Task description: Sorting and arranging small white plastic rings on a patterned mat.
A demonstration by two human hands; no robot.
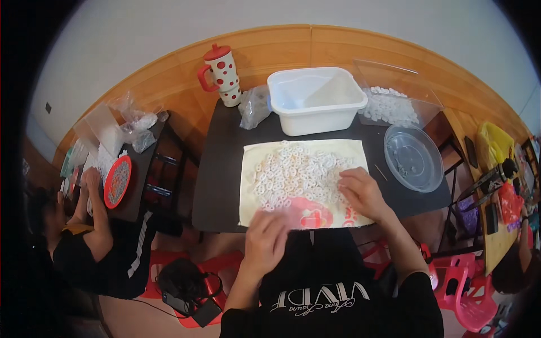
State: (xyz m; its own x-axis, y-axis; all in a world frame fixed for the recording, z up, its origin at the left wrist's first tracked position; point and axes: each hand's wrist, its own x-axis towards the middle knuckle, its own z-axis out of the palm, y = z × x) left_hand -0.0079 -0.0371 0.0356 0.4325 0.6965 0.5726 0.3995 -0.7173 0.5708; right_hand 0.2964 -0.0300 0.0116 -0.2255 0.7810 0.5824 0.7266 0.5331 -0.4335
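Many small white ring-like pieces (293,169) lie spread in a loose layer on a pale yellow cloth (248,217) with a pink and red print. My right hand (363,194) rests at the right edge of the pieces, fingers bent and thumb apart, fingertips among them. Just off the near edge of the cloth is my left hand (265,239), its fingertips blurred by motion over the printed part. Whether it holds a piece is hidden by the blur.
Behind the cloth stands a white plastic tub (318,121). A round clear container (414,160) and a clear box of white pieces (391,107) are to the right. A spotted tumbler (225,76) and plastic bag (255,107) stand back left. Another person works beside a red tray (107,188).
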